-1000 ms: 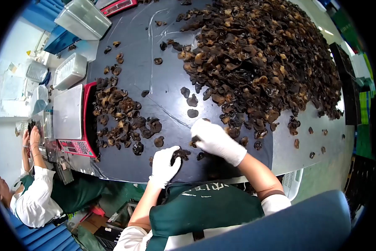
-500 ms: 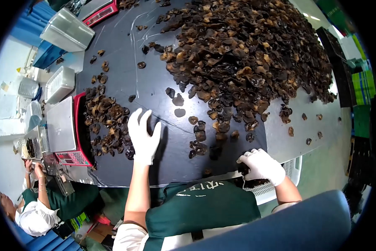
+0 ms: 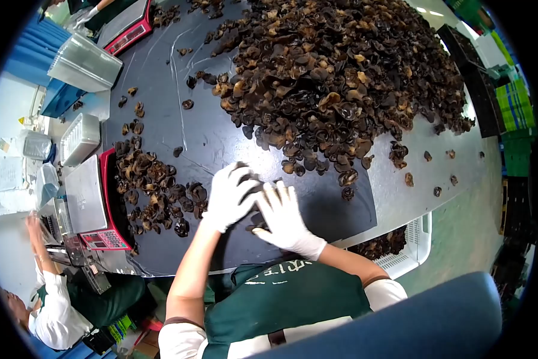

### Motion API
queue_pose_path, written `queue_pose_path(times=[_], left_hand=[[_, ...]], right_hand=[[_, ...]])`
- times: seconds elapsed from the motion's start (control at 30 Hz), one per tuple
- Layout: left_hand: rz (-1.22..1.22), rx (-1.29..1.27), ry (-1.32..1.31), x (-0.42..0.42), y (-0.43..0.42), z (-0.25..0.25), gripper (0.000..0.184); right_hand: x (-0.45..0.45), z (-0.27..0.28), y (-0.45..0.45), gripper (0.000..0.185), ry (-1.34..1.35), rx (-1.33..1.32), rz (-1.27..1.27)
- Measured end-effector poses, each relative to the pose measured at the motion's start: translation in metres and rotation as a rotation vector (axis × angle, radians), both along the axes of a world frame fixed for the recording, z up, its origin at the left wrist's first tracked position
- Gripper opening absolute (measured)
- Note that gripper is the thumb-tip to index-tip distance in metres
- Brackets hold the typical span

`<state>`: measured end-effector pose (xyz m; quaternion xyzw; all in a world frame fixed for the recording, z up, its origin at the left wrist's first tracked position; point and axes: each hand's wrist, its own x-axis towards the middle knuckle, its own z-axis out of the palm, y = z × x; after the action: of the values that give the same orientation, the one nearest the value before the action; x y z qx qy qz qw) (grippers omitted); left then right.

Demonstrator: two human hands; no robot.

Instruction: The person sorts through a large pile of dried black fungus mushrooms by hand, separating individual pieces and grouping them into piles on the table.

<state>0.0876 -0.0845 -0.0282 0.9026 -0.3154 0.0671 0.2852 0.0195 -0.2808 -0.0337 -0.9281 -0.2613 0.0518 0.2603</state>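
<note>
Both of my hands wear white gloves and meet over the dark tabletop [image 3: 335,206]. My left hand [image 3: 230,197] curls its fingers over a few dark wood ear mushrooms [image 3: 239,165], which show at its fingertips. Beside it, nearly touching, my right hand [image 3: 286,222] lies with fingers stretched and spread. Dark pieces show below its thumb and between the two hands; the palms hide how many there are. Left of my left hand lies a smaller pile of wood ears [image 3: 149,188]. A large heap of wood ears [image 3: 323,78] rises beyond my hands.
A red scale [image 3: 92,200] stands at the left, with another red scale [image 3: 128,33] farther back. Clear plastic tubs [image 3: 86,63] sit near the left edge. A white crate [image 3: 421,239] holding wood ears is below the front edge. A co-worker [image 3: 56,305] works at lower left.
My right hand has come from the crate edge to the left, beside my left hand. My left hand has moved right and curled. The loose pieces in front have been gathered between my hands.
</note>
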Motion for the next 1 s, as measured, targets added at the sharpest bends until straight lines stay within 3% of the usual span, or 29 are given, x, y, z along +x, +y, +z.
queue_pose_path(times=[0.1,0.17,0.23,0.3,0.4,0.47,0.5,0.57,0.6,0.73,0.77,0.83,0.87,0.93,0.97,1.0], left_hand=[[0.294,0.224,-0.058,-0.013,0.057,-0.004,0.024],[0.489,0.222,-0.072,-0.024,0.087,0.001,0.019],[0.615,0.168,-0.081,-0.037,0.104,0.012,0.021],[0.709,0.075,-0.096,-0.056,0.100,0.027,0.022],[0.475,0.013,-0.161,-0.090,0.070,0.050,0.020],[0.254,-0.068,-0.014,-0.117,0.053,0.047,0.020],[0.190,-0.028,-0.075,-0.134,0.038,0.041,0.020],[0.043,-0.147,0.107,-0.169,0.024,0.010,0.023],[-0.090,-0.128,0.074,-0.174,0.017,0.008,0.022],[-0.320,-0.176,0.228,-0.178,0.014,-0.010,0.033],[-0.353,-0.089,0.318,-0.181,0.014,-0.014,0.032],[-0.339,-0.041,0.367,-0.176,0.002,-0.021,0.031],[-0.324,-0.082,0.259,-0.168,-0.005,-0.023,0.033],[-0.234,0.223,-0.009,-0.148,-0.010,-0.011,0.038],[-0.219,0.399,0.081,-0.140,-0.009,-0.008,0.043],[-0.125,0.343,0.048,-0.131,-0.011,-0.016,0.044]], right_hand=[[-0.002,0.013,0.033,0.082,-0.017,0.121,0.195],[-0.008,0.018,0.046,0.073,0.005,0.237,0.358],[-0.001,0.037,0.042,0.070,-0.014,0.309,0.372],[0.015,0.052,0.012,0.065,0.048,0.565,0.306],[0.009,0.064,-0.040,0.072,0.266,0.278,0.235],[-0.014,0.046,-0.059,0.078,0.334,0.032,0.282],[-0.027,0.032,-0.063,0.076,0.317,0.006,0.309],[-0.046,0.003,-0.058,0.074,0.295,-0.100,0.340],[-0.054,-0.010,-0.051,0.074,0.254,-0.111,0.313],[-0.033,0.001,0.005,0.053,0.309,0.204,0.231],[-0.028,-0.006,0.018,0.052,0.223,0.315,0.223],[-0.009,0.006,0.038,0.047,0.366,0.464,0.183],[-0.002,0.016,0.044,0.039,0.376,0.531,0.121],[0.014,0.024,0.044,0.030,0.196,0.549,0.071],[0.024,0.027,0.039,0.031,0.091,0.604,0.044],[0.036,0.030,0.031,0.031,-0.022,0.535,0.020]])
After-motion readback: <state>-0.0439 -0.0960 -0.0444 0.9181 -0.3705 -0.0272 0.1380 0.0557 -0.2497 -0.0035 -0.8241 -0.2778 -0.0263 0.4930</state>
